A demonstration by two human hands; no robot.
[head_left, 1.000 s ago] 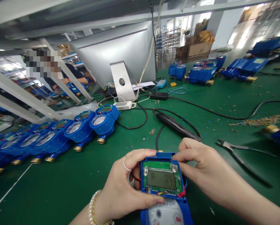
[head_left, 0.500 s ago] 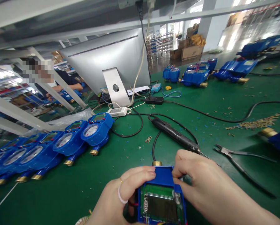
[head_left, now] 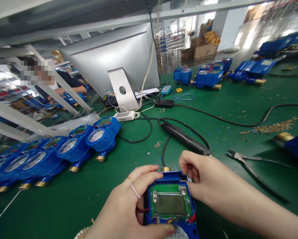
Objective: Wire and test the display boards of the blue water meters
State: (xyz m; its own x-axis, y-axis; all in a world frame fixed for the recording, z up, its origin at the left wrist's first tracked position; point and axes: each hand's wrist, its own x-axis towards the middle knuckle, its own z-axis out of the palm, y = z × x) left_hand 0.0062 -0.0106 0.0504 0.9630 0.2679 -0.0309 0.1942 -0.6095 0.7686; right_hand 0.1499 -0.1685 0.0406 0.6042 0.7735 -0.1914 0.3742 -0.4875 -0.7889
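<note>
On the display (head_left: 170, 206) of the blue meter (head_left: 172, 177), a faint "A" is read at left and what appears to be "04" at right. Print on the white adapter (head_left: 125, 116) is too small to be read. Within the open-topped meter housing, a green circuit board (head_left: 168, 188) is seated; red wires (head_left: 142, 210) are seen at its left. The contents of the cardboard boxes (head_left: 205, 51) cannot be seen. A brass fitting (head_left: 165, 169) is borne at the meter's far end; its dial is partly covered by a thumb.

The meter is held above the green table (head_left: 64, 205), at the lower centre of the view. It is clamped between fingers and thumb of the left hand (head_left: 125, 205). The right hand (head_left: 203, 171) is placed at its upper right corner, fingers curled; whether anything is pinched cannot be told.
</note>
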